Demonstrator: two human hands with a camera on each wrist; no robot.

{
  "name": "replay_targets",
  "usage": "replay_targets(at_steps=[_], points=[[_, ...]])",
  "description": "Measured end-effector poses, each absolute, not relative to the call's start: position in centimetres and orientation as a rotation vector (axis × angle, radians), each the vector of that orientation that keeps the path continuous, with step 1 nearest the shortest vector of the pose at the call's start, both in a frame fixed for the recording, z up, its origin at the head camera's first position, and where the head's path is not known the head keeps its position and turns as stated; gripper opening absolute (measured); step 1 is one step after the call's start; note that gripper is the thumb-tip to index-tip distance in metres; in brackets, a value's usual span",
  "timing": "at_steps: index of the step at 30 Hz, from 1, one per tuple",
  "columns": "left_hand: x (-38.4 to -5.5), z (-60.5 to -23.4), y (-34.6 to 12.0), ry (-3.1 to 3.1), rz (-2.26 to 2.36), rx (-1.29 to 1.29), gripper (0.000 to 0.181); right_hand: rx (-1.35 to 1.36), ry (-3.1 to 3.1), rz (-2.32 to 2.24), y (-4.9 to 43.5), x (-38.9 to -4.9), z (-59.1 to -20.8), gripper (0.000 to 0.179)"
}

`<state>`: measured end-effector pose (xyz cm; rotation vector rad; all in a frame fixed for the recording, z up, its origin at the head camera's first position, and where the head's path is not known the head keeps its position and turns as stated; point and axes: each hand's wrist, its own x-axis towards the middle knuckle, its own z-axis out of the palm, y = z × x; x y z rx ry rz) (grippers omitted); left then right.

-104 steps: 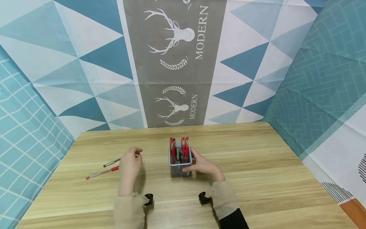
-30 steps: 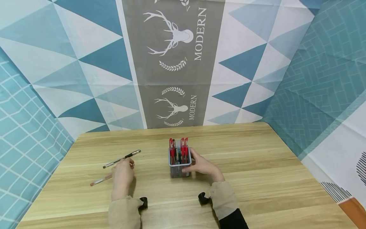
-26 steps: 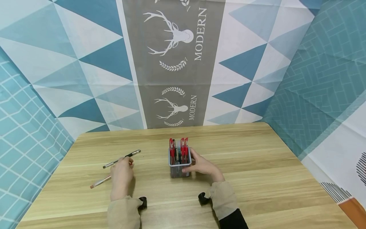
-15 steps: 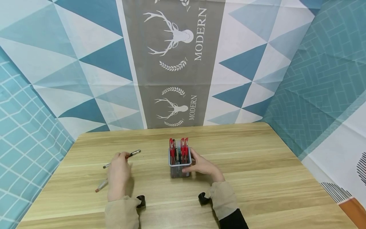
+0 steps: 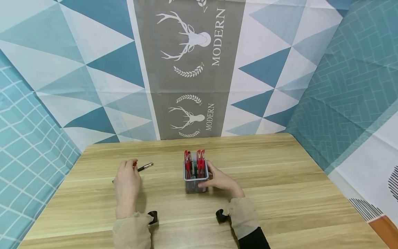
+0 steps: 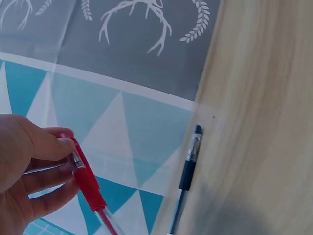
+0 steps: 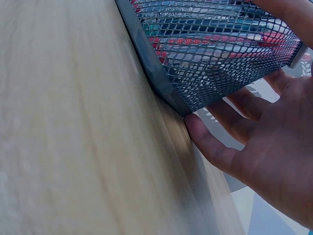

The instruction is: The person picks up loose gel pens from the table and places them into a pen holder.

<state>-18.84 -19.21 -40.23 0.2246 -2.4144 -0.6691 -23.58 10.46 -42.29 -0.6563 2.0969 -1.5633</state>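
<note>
My left hand (image 5: 127,183) pinches a red gel pen (image 6: 88,183) between thumb and fingers near its capped end, with the clear barrel slanting down and away in the left wrist view. Just beyond that hand a black gel pen (image 5: 145,167) lies on the table, its middle hidden behind the hand in the head view. My right hand (image 5: 219,178) grips the right side of a dark mesh pen holder (image 5: 191,187), thumb toward the front and fingers behind. Several red-capped pens (image 5: 188,164) and darker ones stand upright in the holder; its mesh wall (image 7: 210,73) shows them through.
The wooden table (image 5: 264,193) meets a patterned cloth backdrop (image 5: 112,69) along its far edge. Cloth with a tile pattern (image 5: 28,162) hangs at the left side. A black band (image 5: 153,217) projects from the left cuff and another black band (image 5: 221,215) from the right.
The red pen, first on the table, is now in my left hand, its clear end swung out of sight behind the hand in the head view. That hand has moved left. The right hand holds still.
</note>
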Motion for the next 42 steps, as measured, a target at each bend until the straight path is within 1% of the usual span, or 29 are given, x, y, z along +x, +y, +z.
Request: replay_targets(at_steps=[6, 9, 20, 31, 42], points=[[-18.9, -39.5, -18.7, -2.283, -0.663, 0.207, 0.017, -0.647, 2.107, -1.574, 10.5, -24.7, -44.5, 0.102], [-18.8, -39.0, -18.4, -2.208, -0.653, 0.202, 0.016, -0.653, 2.121, -1.580, 10.5, -24.8, -44.8, 0.101], [-18.1, -37.2, -17.7, -1.940, -0.700, 0.179, 0.017, -0.647, 2.127, -1.580, 10.6, -24.8, -44.9, 0.101], [-17.6, -35.9, -16.7, -1.823, -0.701, 0.134, 0.022, -0.649, 2.082, -1.594, 10.6, -25.0, -44.8, 0.099], [-17.2, -35.0, -15.5, -1.746, -0.724, 0.061, 0.021, -0.671, 2.108, -1.598, 10.6, -24.9, -44.9, 0.100]])
